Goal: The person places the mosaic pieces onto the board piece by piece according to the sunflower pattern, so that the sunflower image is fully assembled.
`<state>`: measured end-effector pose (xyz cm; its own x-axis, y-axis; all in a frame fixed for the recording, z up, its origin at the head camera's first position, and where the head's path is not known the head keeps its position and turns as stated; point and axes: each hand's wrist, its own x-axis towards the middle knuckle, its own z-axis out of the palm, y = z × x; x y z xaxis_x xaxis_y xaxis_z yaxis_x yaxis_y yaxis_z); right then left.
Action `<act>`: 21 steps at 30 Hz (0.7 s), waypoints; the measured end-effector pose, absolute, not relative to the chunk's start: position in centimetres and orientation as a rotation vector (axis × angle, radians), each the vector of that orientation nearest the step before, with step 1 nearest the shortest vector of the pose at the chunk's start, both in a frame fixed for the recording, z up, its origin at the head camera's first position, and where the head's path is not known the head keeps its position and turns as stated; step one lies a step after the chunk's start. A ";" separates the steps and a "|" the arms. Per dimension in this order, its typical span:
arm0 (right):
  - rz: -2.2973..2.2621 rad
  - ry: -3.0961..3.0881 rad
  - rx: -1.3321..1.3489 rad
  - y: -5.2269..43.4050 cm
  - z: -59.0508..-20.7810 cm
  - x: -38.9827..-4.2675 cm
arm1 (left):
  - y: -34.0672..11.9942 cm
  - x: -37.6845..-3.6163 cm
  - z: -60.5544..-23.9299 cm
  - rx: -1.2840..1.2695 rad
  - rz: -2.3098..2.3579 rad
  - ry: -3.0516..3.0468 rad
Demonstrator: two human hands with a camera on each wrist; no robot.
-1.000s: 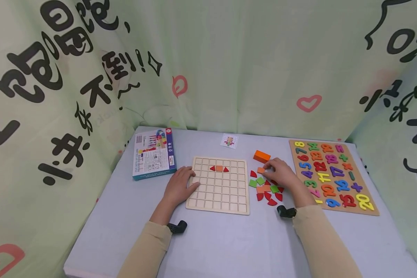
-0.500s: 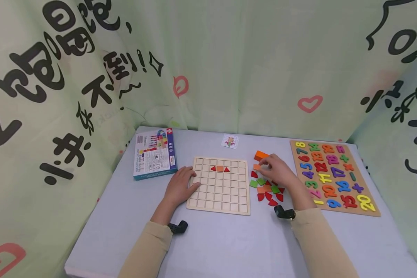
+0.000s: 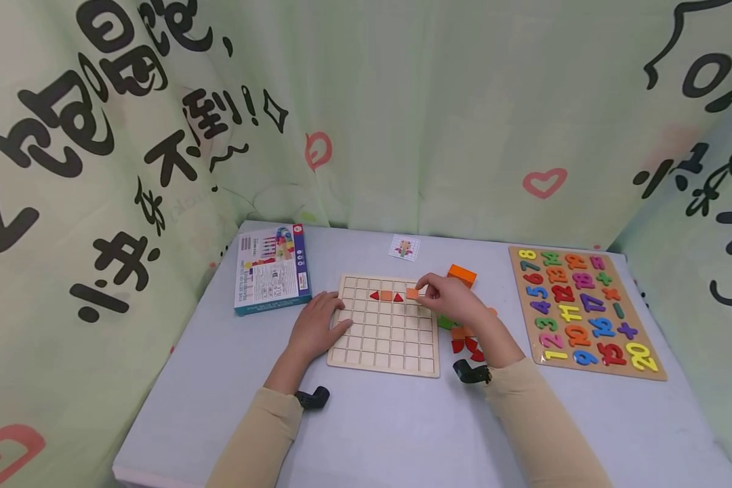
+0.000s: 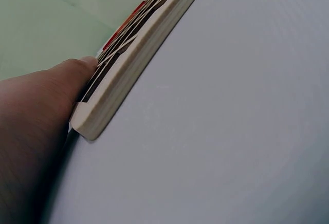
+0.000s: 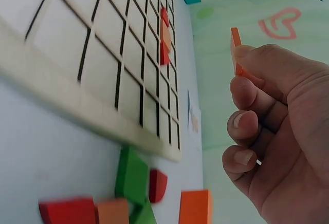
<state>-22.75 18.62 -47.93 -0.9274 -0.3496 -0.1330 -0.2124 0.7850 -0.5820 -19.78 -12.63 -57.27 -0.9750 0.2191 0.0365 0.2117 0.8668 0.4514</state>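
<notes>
A wooden grid board (image 3: 384, 339) lies in the middle of the table. In its second row sit a red triangle, an orange square (image 3: 386, 295) and another red triangle. My right hand (image 3: 448, 298) pinches a small orange square tile (image 3: 412, 293) over the board, just right of those pieces; the tile (image 5: 235, 47) shows edge-on in the right wrist view. My left hand (image 3: 317, 327) rests flat on the board's left edge (image 4: 128, 67). Loose red, green and orange tiles (image 3: 466, 339) lie right of the board, partly hidden by my right hand.
An orange block (image 3: 461, 274) stands behind my right hand. A number puzzle board (image 3: 585, 308) fills the table's right side. A blue box (image 3: 271, 269) lies at the back left, a small picture card (image 3: 404, 247) at the back. Green printed curtains close the table in.
My right hand lifted an orange tile from the loose pile and carried it left, over the board's second row. The left hand has stayed on the board.
</notes>
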 end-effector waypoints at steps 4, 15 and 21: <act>-0.862 2.720 -0.487 17.0 -48.1 -22.9 | -12.6 -19.8 -57.2 0.354 0.724 3.022; -0.881 2.687 -0.477 12.8 -50.8 -23.6 | -12.6 -19.7 -56.9 0.357 0.729 3.017; -0.858 2.730 -0.414 11.5 -52.1 -23.4 | -12.7 -19.7 -57.0 0.361 0.726 3.026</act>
<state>-23.40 11.48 -52.14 -0.9284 -0.3398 -0.1505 -0.1927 0.7864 -0.5869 -19.68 -12.66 -57.02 -0.9735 0.2245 0.0445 0.2202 0.8660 0.4490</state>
